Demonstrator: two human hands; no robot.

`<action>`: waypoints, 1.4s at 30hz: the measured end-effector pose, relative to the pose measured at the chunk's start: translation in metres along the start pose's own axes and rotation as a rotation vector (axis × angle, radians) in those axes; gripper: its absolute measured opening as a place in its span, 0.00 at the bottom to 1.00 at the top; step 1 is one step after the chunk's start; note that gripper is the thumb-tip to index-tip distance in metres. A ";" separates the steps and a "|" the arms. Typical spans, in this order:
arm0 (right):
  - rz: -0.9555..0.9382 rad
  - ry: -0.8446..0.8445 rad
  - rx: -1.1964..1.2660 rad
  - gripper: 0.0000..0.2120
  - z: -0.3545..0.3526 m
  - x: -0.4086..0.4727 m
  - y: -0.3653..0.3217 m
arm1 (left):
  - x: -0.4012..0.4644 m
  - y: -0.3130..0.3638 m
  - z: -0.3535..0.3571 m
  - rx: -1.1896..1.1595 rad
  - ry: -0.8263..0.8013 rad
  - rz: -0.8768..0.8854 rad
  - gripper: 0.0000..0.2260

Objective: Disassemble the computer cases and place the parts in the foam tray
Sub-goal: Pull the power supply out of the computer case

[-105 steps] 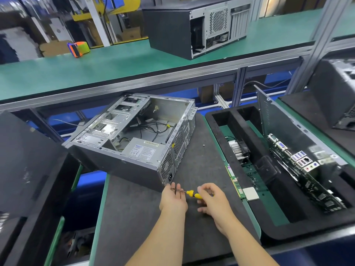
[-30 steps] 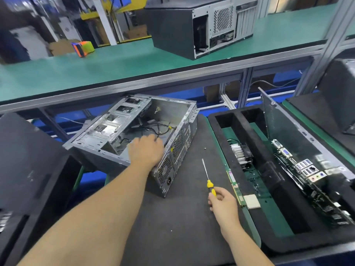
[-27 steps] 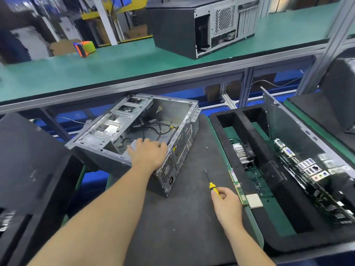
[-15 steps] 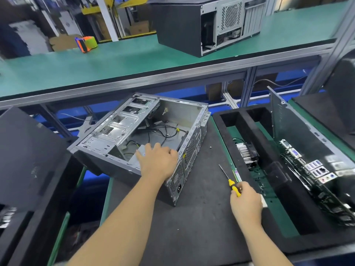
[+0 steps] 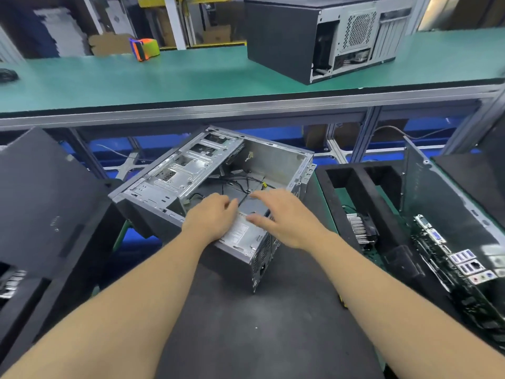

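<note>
A: What is lying around the station in the head view?

B: A dark grey work mat (image 5: 246, 324) is covering the near bench, and a green-topped shelf (image 5: 191, 77) is running across behind it. A closed black computer case (image 5: 314, 39) is sitting at the shelf's right end, and an orange and green tape dispenser (image 5: 144, 48) is sitting towards its left.

A: And the case being stripped?

B: The open computer case (image 5: 218, 184) is lying on its side at the mat's far edge, its cavity facing up, with loose black cables (image 5: 246, 184) trailing inside. The power supply (image 5: 240, 233) is sitting in the case's near corner.

A: What are the hands doing?

B: Both are reaching into that corner. The left hand (image 5: 210, 220) is resting on the power supply with its fingers bent over the far edge; I cannot tell whether it is gripping. The right hand (image 5: 284, 217) is hovering just above the unit, fingers spread and fairly straight, holding nothing.

A: Where is the tray?

B: The black foam tray (image 5: 360, 187) is lying just beside the mat's right edge. A heatsink (image 5: 358, 228) is lying in one slot, and a motherboard (image 5: 451, 255) is leaning beside a metal side panel (image 5: 437, 192) farther right.
</note>
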State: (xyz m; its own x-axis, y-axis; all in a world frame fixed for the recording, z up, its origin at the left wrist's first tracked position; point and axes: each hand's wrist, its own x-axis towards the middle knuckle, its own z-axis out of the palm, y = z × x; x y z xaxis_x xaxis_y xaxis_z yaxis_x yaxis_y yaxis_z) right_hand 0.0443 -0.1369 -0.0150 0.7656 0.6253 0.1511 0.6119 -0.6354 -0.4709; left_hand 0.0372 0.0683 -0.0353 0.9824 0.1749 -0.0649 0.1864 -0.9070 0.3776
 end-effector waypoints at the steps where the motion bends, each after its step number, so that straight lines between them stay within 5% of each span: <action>1: -0.028 -0.096 -0.019 0.35 0.003 0.011 -0.002 | -0.001 0.000 0.001 -0.001 0.056 -0.003 0.17; 7: -0.196 -0.415 -0.253 0.53 0.009 0.029 0.015 | 0.001 -0.003 0.003 -0.047 0.065 -0.041 0.13; 10: -0.327 -0.426 -0.483 0.61 0.008 0.031 0.016 | 0.001 -0.003 0.005 -0.056 0.075 -0.051 0.14; 17: -0.409 -0.112 -0.573 0.44 0.029 0.016 0.025 | 0.000 -0.002 0.008 0.036 0.110 -0.010 0.14; 23: -0.390 0.262 -0.498 0.19 0.052 0.012 0.021 | 0.005 -0.004 0.013 0.138 0.157 0.051 0.14; 29: -0.164 -0.340 -0.373 0.41 0.017 0.018 0.009 | 0.003 -0.001 0.008 0.172 0.110 0.052 0.14; 32: 0.010 -0.484 -0.019 0.33 0.000 0.034 0.002 | 0.002 0.000 0.009 0.206 0.063 0.051 0.22; 34: 0.149 -0.404 0.147 0.23 -0.002 0.044 -0.005 | 0.004 0.002 0.009 0.235 -0.012 0.039 0.26; 38: 0.431 0.151 0.060 0.12 0.031 0.051 -0.025 | 0.010 0.005 0.011 0.316 -0.101 0.030 0.26; 42: 0.367 0.256 -0.034 0.15 0.049 0.050 -0.025 | 0.024 0.014 0.009 0.417 -0.172 0.036 0.21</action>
State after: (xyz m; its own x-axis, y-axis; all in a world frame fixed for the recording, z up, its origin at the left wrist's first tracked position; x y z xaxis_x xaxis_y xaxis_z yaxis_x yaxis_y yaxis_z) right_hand 0.0582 -0.0678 -0.0382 0.9551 0.2263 0.1912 0.2934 -0.8116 -0.5052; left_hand 0.0638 0.0561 -0.0403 0.9688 0.1062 -0.2240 0.1044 -0.9943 -0.0198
